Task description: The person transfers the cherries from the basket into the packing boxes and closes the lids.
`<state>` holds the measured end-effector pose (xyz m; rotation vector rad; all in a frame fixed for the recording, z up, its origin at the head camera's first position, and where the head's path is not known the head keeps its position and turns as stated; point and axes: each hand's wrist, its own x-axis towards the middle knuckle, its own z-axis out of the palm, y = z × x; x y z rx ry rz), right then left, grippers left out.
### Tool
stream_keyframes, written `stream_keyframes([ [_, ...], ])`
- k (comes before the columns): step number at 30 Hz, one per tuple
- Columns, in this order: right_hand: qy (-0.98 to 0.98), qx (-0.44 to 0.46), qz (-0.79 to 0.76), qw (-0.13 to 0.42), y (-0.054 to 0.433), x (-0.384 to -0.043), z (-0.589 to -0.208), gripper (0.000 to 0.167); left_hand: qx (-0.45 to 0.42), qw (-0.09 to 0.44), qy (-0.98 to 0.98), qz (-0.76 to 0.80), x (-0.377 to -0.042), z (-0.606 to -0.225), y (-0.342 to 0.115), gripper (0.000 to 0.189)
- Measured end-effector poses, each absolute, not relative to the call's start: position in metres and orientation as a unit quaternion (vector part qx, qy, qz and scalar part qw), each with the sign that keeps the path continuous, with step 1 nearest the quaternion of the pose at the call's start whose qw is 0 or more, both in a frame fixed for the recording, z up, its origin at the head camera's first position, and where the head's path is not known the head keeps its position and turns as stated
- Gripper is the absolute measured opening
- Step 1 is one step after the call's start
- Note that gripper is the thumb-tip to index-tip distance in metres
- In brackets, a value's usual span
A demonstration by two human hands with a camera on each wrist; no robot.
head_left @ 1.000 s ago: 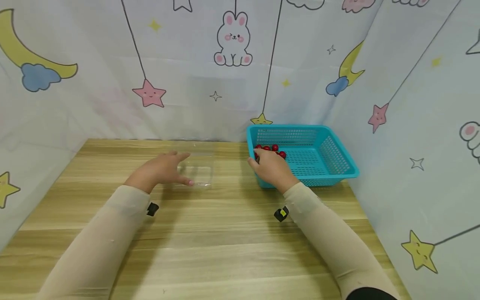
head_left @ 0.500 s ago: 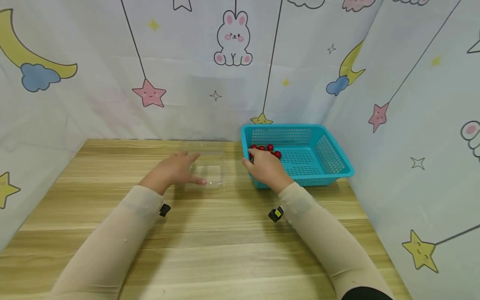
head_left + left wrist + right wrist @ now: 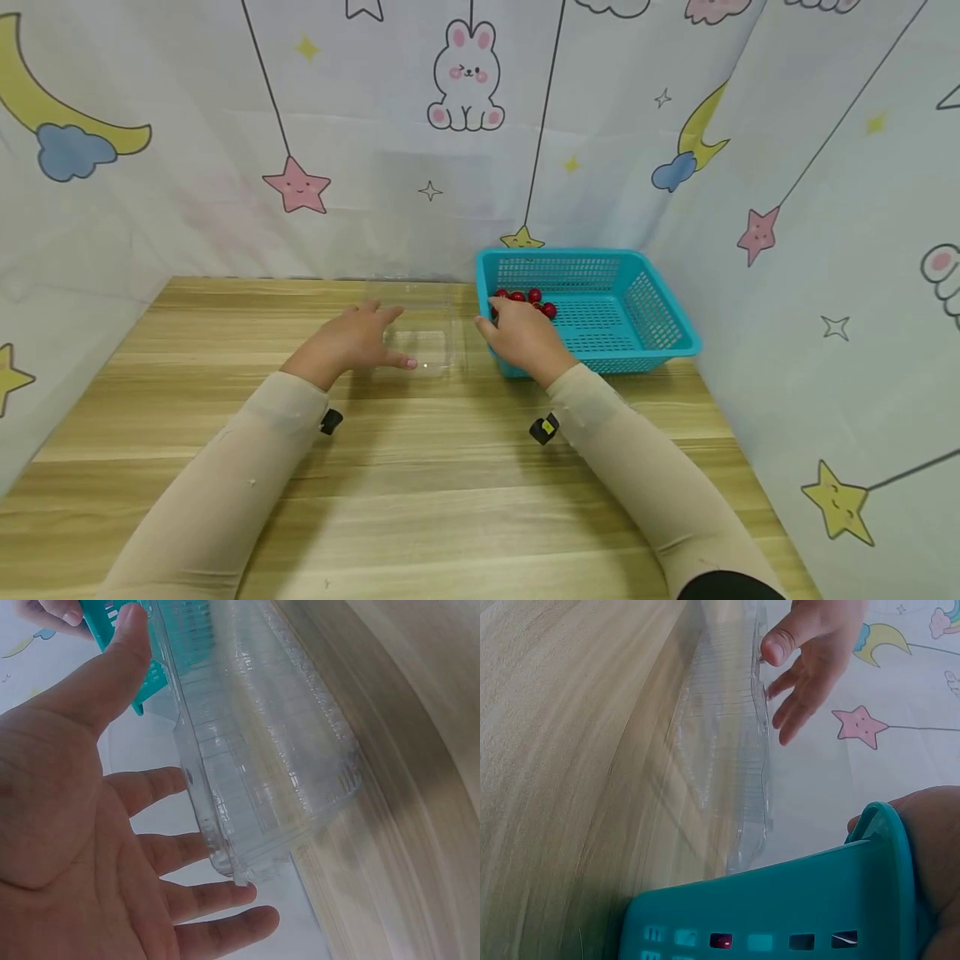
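Note:
A clear plastic box (image 3: 420,346) lies on the wooden table, left of a turquoise mesh basket (image 3: 600,362). My left hand (image 3: 352,337) is at the box's left side, fingers spread and fairly straight. In the left wrist view, the thumb and fingers lie along the rim of the clear box (image 3: 255,742). My right hand (image 3: 525,333) grips the basket's left rim, palm over the edge; the right wrist view shows it lapped over the turquoise rim (image 3: 891,832). Small round red fruits (image 3: 535,295) lie inside the basket beside that hand, some hidden behind it.
Behind the table (image 3: 420,500) hangs a white cloth (image 3: 360,100) printed with stars, moons and a rabbit. It also runs along the right side, near the basket. Small dark cameras sit at both wrists.
The clear box and my left hand have shifted right, mostly in the first half second. My right hand has drawn the basket with its fruits a little left, narrowing the gap.

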<state>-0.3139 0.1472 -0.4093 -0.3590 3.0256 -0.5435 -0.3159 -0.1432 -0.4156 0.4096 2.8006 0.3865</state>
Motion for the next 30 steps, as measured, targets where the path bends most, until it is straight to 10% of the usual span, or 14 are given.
stream_keyframes([
  [19,0.973,-0.124,-0.127,0.147,0.174,-0.366,-0.300,0.058,0.205,0.161,0.949,0.177,-0.331,-0.411,-0.180,0.113],
  [30,0.973,-0.098,-0.094,0.188,0.200,-0.431,-0.311,0.034,0.222,0.185,0.939,0.184,-0.336,-0.408,-0.192,0.113],
])
